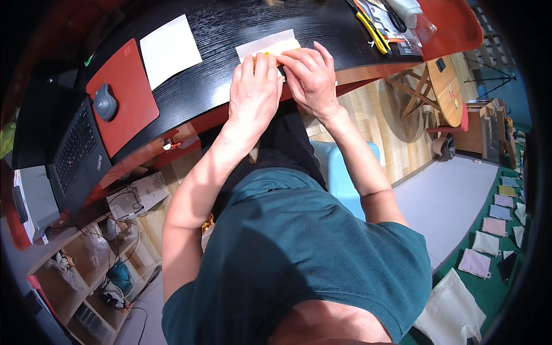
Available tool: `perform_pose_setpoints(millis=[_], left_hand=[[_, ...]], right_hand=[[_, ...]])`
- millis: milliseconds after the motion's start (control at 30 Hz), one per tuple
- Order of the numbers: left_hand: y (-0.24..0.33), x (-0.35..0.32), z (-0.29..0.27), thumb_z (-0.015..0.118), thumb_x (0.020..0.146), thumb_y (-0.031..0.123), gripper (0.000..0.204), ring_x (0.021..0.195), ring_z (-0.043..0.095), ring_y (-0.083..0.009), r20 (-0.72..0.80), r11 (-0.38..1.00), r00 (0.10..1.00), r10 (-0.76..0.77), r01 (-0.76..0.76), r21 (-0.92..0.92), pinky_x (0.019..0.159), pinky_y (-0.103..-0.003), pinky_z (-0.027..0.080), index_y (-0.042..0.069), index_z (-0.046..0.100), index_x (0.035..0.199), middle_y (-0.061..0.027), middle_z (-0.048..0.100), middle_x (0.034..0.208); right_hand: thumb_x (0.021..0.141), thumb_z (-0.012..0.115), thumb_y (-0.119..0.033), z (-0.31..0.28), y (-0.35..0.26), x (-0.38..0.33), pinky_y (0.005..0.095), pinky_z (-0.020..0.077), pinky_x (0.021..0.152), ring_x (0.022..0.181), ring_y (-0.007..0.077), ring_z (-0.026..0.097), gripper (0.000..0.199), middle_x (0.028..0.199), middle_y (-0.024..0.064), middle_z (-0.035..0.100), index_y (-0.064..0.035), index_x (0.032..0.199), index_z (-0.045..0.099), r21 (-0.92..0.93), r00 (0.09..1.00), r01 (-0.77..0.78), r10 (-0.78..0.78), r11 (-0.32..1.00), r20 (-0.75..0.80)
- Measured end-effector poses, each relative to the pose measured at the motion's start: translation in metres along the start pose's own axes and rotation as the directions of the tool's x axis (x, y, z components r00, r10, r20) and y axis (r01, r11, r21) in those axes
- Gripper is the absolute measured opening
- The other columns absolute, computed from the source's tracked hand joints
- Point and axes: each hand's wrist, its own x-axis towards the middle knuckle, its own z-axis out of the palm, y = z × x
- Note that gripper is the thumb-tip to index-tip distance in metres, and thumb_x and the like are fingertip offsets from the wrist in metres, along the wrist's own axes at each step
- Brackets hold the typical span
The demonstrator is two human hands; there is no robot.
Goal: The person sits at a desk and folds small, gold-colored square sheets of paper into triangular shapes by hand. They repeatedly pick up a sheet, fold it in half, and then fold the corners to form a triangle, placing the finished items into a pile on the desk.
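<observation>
At the near edge of the black tabletop (218, 75), my hands work side by side. A small white rectangular piece (267, 45), like paper, lies just beyond the fingertips. Along its near side, an orange-yellow piece (280, 60) shows between the hands; most of it is covered and its kind is unclear. My left hand (253, 95) is closed, its fingers bent over this piece and the white edge. My right hand (312, 77) pinches at the piece's right end, with the index finger and thumb bent and one outer finger raised.
A white sheet (171, 50), a red mat (135, 95) with a grey mouse (105, 102) and a laptop (77, 144) are on the left. Yellow-handled pliers (375, 35) lie at the right among plastic bags. Below the table are a light blue stool (342, 175) and shelves (86, 270).
</observation>
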Motion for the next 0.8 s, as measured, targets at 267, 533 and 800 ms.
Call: perform_pose_setpoints(millis=[267, 533, 800], left_hand=[[-0.002, -0.001, -0.003, 0.073, 0.092, 0.022, 0.051, 0.126, 0.056, -0.0304, 0.000, 1.000, 1.000, 0.017, -0.017, -0.003, 0.103, -0.042, 0.047, -0.001, 0.061, 0.136, -0.0151, 0.060, 0.130], [-0.002, -0.001, 0.000, 0.074, 0.092, 0.022, 0.053, 0.126, 0.056, -0.0306, -0.010, 0.999, 1.000, 0.013, -0.014, -0.034, 0.103, -0.042, 0.047, 0.000, 0.060, 0.137, -0.0154, 0.060, 0.130], [-0.002, 0.000, -0.002, 0.076, 0.091, 0.022, 0.053, 0.124, 0.056, -0.0307, -0.001, 0.999, 1.000, 0.001, -0.001, -0.042, 0.103, -0.043, 0.047, 0.000, 0.060, 0.136, -0.0152, 0.060, 0.130]], right_hand=[[0.091, 0.072, -0.011, 0.006, 0.012, 0.008, 0.0494, 0.0377, 0.113, 0.112, 0.0230, 0.067, 0.024, 0.115, 0.0029, 0.073, -0.0125, 0.115, 0.073, 0.164, 0.993, -0.091, 0.103, 0.982, -0.062], [0.093, 0.069, -0.008, 0.014, 0.022, 0.033, 0.0499, 0.0344, 0.117, 0.112, 0.0216, 0.067, 0.028, 0.110, 0.0018, 0.075, -0.0160, 0.120, 0.074, 0.187, 0.999, -0.005, -0.002, 0.982, 0.036], [0.092, 0.070, -0.010, 0.018, 0.020, 0.032, 0.0513, 0.0342, 0.118, 0.111, 0.0204, 0.067, 0.028, 0.108, 0.0003, 0.075, -0.0167, 0.120, 0.074, 0.171, 0.999, -0.020, 0.013, 0.985, 0.044]])
